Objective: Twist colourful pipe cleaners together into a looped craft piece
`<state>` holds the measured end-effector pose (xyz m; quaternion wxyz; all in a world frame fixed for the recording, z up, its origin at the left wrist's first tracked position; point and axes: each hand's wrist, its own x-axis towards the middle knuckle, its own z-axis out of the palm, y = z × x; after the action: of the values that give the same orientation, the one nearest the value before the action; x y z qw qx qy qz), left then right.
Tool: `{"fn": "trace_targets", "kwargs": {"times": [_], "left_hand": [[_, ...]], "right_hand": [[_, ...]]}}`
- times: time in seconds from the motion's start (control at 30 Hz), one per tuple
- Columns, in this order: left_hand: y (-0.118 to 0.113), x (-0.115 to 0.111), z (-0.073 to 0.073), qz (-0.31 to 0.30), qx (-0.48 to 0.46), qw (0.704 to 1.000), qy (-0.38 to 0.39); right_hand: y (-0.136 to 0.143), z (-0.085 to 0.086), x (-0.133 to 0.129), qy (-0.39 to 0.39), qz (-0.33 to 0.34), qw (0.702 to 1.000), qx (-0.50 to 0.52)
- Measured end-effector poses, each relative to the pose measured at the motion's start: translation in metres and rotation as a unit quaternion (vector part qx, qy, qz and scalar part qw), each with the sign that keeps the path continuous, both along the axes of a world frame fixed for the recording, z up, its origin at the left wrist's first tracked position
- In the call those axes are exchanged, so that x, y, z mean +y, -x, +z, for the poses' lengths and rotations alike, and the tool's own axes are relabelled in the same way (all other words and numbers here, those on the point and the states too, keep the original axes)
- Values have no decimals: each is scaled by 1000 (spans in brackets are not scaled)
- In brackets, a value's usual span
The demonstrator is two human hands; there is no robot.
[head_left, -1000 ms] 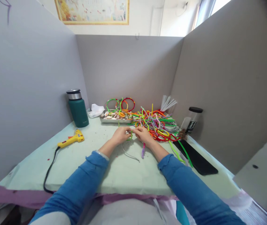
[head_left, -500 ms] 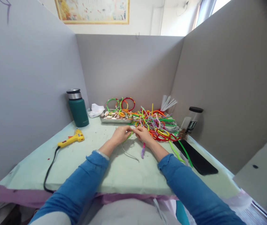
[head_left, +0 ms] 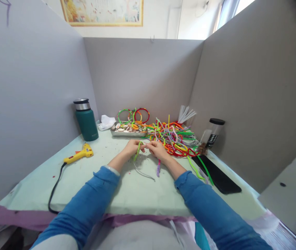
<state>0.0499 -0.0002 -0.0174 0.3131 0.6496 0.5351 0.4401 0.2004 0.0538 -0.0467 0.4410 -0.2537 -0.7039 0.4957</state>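
My left hand [head_left: 133, 147] is closed on a lime-green pipe cleaner [head_left: 137, 151], which arches over the fingers and hangs down. From its lower end a thin grey wire [head_left: 144, 173] curves out over the table. My right hand [head_left: 157, 149] is pinched, its fingertips meeting those of the left; what it grips there is too small to make out, though it may be part of the same strand. Below the right palm hangs or lies a purple and pink pipe cleaner piece [head_left: 158, 169]; I cannot tell whether the hand holds it.
Behind my hands are a metal tray [head_left: 129, 134] of shell-like pieces, finished rings [head_left: 142, 115] and a heap of pipe cleaners [head_left: 175, 133]. At left stand a green flask [head_left: 86, 123] and a yellow glue gun [head_left: 79, 154]; at right, a black phone-like slab [head_left: 219, 177] and a clear bottle [head_left: 214, 133].
The lime-green pipe cleaner has come up over my left fingers and shows more of its length. My left hand has shifted slightly left, and the grey wire's end moved a little.
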Motion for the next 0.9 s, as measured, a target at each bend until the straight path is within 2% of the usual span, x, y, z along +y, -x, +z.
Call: {"fn": "trace_targets", "kwargs": {"times": [0.23,0.4,0.6,0.7,0.77,0.9], "left_hand": [[3,2,-2,-44,-144,984,99],[4,6,-1,-38,-191,960,201],[5,6,0,-56,-250,936,242],[3,6,-1,-41,-238,945,219],[1,8,-3,2,-209,962,177],[4,17,-11,122,-40,991,31]], "right_hand": [[-1,1,-4,-23,2,1000,-4],[-1,2,-6,-38,-17,999,-19],[0,1,-4,-40,-22,999,-17],[0,1,-2,-25,-30,999,-10],[0,3,-2,-3,-47,999,2],[0,6,0,47,-93,994,19]]}}
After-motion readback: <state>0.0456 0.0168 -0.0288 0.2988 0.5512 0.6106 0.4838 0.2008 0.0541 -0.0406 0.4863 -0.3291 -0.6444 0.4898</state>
